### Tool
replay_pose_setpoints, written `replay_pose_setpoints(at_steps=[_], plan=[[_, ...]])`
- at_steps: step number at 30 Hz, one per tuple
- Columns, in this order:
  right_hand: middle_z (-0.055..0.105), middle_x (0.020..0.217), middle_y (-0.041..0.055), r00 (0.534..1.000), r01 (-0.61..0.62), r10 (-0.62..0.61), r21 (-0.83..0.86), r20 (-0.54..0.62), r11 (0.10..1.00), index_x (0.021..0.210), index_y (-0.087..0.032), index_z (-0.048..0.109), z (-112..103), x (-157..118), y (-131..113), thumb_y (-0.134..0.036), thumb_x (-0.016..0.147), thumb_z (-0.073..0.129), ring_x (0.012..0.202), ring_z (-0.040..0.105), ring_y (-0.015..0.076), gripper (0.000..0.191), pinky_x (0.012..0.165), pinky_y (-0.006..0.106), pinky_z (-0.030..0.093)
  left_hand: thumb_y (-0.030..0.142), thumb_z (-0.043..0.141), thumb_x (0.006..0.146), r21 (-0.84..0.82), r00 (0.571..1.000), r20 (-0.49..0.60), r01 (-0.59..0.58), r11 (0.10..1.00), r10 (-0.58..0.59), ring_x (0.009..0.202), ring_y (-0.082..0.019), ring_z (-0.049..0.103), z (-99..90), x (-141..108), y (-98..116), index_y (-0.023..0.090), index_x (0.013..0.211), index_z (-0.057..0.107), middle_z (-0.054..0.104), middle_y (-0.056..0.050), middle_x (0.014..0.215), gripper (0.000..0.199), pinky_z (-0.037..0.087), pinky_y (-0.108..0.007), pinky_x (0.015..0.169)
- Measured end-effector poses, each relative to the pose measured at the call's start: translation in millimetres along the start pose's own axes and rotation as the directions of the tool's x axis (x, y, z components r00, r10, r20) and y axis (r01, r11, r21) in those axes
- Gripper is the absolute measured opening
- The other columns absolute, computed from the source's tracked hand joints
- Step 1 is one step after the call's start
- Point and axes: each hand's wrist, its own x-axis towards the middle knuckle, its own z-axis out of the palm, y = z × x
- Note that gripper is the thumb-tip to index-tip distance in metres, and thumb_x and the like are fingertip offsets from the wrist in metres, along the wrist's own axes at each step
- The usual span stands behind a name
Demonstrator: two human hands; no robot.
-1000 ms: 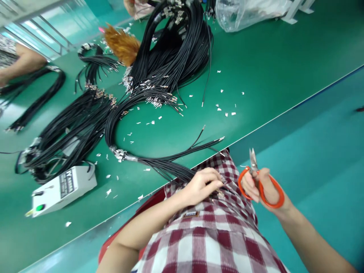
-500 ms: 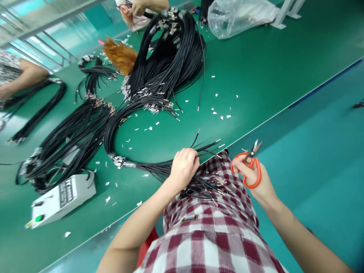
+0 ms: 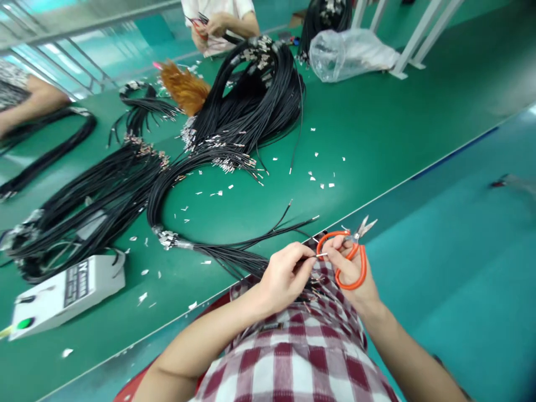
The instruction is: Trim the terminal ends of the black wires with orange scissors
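Observation:
Close to the table's front edge, my left hand [image 3: 288, 276] pinches one black cable near its pale stripped end [image 3: 321, 255]. My right hand [image 3: 349, 273] has orange-handled scissors [image 3: 352, 283] hooked over its fingers, the blades pointing away from me and slightly parted. Its thumb and fingertip meet at the cable's pale end. From under my left hand a bundle of black cables [image 3: 221, 254] runs left to a taped cluster of white-tagged connectors [image 3: 170, 239], then curves back up the table. Loose cable ends lie over my checked clothing, partly hidden by my hands.
A big loop of black cables [image 3: 251, 106] lies on the green table beside a brown feather duster [image 3: 184, 86]. More cables [image 3: 100, 184] and a white box with a green button [image 3: 71, 293] are at left. White scraps dot the surface. Two other people work opposite.
My left hand has moved right from the bundle to pinch a single cable end. My right hand has come left and down with the scissors to meet it.

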Motion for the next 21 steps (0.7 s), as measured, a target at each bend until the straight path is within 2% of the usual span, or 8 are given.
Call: replay_pose_setpoints(at_steps=[4,8,11,14,18,21], plan=[[0.058,0.074,-0.0030,0.998,0.023,-0.019,0.070,-0.062,0.997,0.077,-0.022,0.057,14.6,-7.4,20.7,-0.034,0.081,0.076,0.069,0.055,0.0128,0.023,0.068,0.026,0.046,0.015,0.056,0.092,-0.040,0.988,-0.155,0.011,0.999,-0.017,0.066,-0.011,0.057,5.2,-2.5,-3.4,0.016,0.085,0.059,0.063,-0.002,0.075,0.008,0.045,-0.020,0.062],[0.060,0.078,-0.0013,0.999,-0.037,0.038,0.062,-0.010,0.997,0.078,-0.021,0.058,25.8,-9.3,29.8,-0.031,0.080,0.077,0.073,0.056,0.0135,0.022,0.069,0.026,0.047,0.014,0.056,0.092,-0.091,0.973,-0.230,0.003,0.996,-0.024,0.070,-0.011,0.059,1.5,-2.8,-2.4,0.017,0.088,0.059,0.063,-0.002,0.078,0.006,0.048,-0.020,0.065],[0.060,0.077,-0.0031,0.998,0.045,-0.038,0.163,-0.046,0.986,0.077,-0.022,0.054,25.8,-2.6,18.2,-0.032,0.079,0.078,0.070,0.056,0.0120,0.026,0.068,0.024,0.048,0.013,0.056,0.092,-0.043,0.973,-0.229,-0.045,0.998,0.034,0.068,-0.011,0.056,-2.5,-2.4,0.4,0.017,0.086,0.058,0.060,-0.001,0.075,0.007,0.046,-0.020,0.064],[0.057,0.068,-0.0052,0.999,0.037,-0.041,0.172,0.018,0.984,0.076,-0.023,0.051,22.8,4.6,4.2,-0.031,0.074,0.082,0.062,0.053,0.0116,0.032,0.063,0.025,0.047,0.014,0.056,0.091,-0.026,0.977,-0.207,-0.054,0.998,0.048,0.067,-0.011,0.054,-3.6,-1.6,2.8,0.017,0.084,0.058,0.059,-0.001,0.074,0.008,0.045,-0.021,0.063],[0.057,0.069,-0.0046,0.999,0.015,-0.022,0.142,0.048,0.990,0.076,-0.024,0.050,23.4,7.5,-1.5,-0.030,0.075,0.081,0.063,0.053,0.0122,0.031,0.064,0.026,0.046,0.019,0.059,0.091,-0.087,0.981,-0.179,0.057,0.995,-0.072,0.065,-0.012,0.056,-3.6,-0.4,4.8,0.017,0.086,0.061,0.063,-0.003,0.076,0.005,0.044,-0.022,0.060],[0.057,0.070,-0.0038,0.999,0.000,-0.007,0.141,0.053,0.990,0.076,-0.024,0.051,26.3,8.2,1.6,-0.033,0.075,0.081,0.064,0.053,0.0129,0.031,0.063,0.026,0.046,0.027,0.058,0.093,-0.216,0.974,-0.117,0.167,0.962,-0.195,0.062,-0.011,0.056,-4.2,0.4,5.4,0.017,0.086,0.063,0.064,-0.002,0.072,0.013,0.045,-0.022,0.059]])
